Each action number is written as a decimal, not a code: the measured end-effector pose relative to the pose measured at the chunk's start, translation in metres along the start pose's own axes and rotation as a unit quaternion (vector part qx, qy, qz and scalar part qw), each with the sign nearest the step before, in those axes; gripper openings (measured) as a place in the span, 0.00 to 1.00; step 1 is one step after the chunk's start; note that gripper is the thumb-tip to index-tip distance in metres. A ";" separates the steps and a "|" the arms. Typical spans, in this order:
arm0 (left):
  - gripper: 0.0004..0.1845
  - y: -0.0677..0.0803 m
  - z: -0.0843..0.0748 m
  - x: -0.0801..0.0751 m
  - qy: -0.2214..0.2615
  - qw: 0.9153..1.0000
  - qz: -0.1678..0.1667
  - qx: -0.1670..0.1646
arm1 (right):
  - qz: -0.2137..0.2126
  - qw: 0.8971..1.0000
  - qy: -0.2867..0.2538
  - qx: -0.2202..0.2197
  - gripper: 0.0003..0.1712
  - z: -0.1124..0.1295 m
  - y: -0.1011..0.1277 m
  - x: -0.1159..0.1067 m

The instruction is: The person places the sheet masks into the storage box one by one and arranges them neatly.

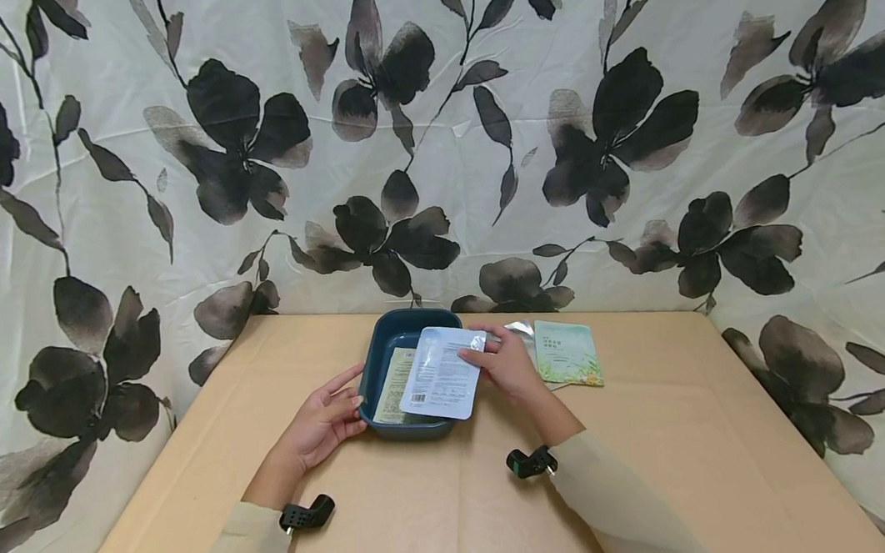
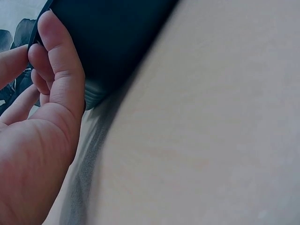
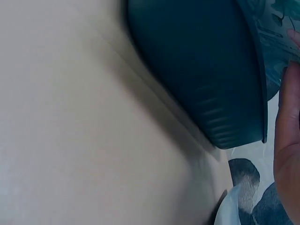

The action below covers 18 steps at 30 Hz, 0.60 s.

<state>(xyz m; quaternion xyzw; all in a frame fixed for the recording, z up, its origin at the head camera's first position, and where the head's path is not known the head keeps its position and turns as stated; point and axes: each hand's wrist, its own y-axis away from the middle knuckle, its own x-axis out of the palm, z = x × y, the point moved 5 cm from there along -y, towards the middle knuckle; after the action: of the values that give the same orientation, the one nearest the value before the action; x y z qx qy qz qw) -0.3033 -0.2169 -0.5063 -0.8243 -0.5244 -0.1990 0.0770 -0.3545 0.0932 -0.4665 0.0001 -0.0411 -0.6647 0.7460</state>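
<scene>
A dark blue plastic basket [image 1: 369,380] stands on the table, with a pale yellow-green printed packet [image 1: 390,396] lying inside. My left hand [image 1: 326,420] holds the basket by its left side, thumb at the rim; the left wrist view shows the thumb [image 2: 61,61] against the dark wall. My right hand [image 1: 509,365] pinches a flat white sachet [image 1: 443,372] by its right edge. Small print and a barcode cover the sachet's upper face. It is tilted over the basket's right part and overlaps the packet. In the right wrist view, fingers [image 3: 288,108] show beside the basket's rim.
Right of the basket, a light green printed packet [image 1: 569,353] lies on the tan table [image 1: 683,431], a silvery packet [image 1: 520,328] partly under it. Behind the table hangs a white cloth [image 1: 501,248] with dark flowers. Each wrist wears a small black camera [image 1: 308,513].
</scene>
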 end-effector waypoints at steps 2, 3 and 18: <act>0.36 0.000 0.000 0.000 -0.001 1.000 0.002 -0.001 | 0.002 1.000 0.000 -0.004 0.30 0.000 -0.002 0.003; 0.36 0.000 0.000 0.000 -0.001 1.000 0.004 -0.001 | 0.004 1.000 0.001 -0.007 0.31 0.001 -0.002 0.005; 0.36 0.003 -0.001 -0.002 0.005 1.000 0.027 0.010 | 0.012 0.996 0.083 -0.019 0.33 0.006 -0.012 0.028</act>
<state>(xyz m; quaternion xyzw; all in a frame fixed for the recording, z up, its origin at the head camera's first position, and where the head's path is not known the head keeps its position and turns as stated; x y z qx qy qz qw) -0.3011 -0.2203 -0.5060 -0.8367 -0.5031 -0.1955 0.0930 -0.3640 0.0641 -0.4596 0.0412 0.0336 -0.6537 0.7549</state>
